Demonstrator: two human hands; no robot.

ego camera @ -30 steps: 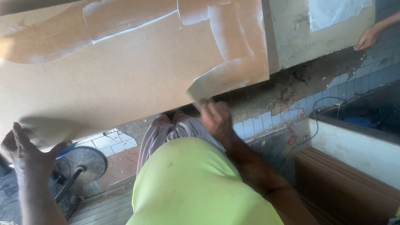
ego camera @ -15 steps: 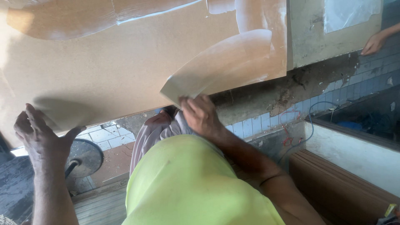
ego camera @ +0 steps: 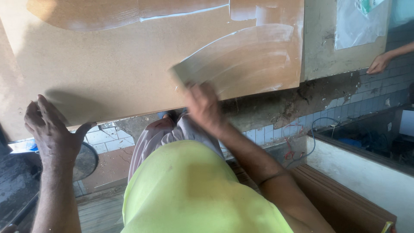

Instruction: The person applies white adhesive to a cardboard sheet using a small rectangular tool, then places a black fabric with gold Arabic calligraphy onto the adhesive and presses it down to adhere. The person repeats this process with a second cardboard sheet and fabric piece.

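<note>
Our tan board (ego camera: 108, 64) streaked with wet white glue arcs, right hand (ego camera: 202, 105) closed on spreader (ego camera: 189, 75), left hand (ego camera: 51, 129) gripping board's edge

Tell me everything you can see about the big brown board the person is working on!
The big brown board is flat, smooth and tan, like pressed wood. It fills the top of the picture, its near edge jutting out over the tiled floor. Wet, whitish, shiny smears lie across its top and right parts, some in curved sweeps. The left hand grips its near edge at the left. The right hand, blurred, presses a flat scraper against the board by a curved smear.
</note>
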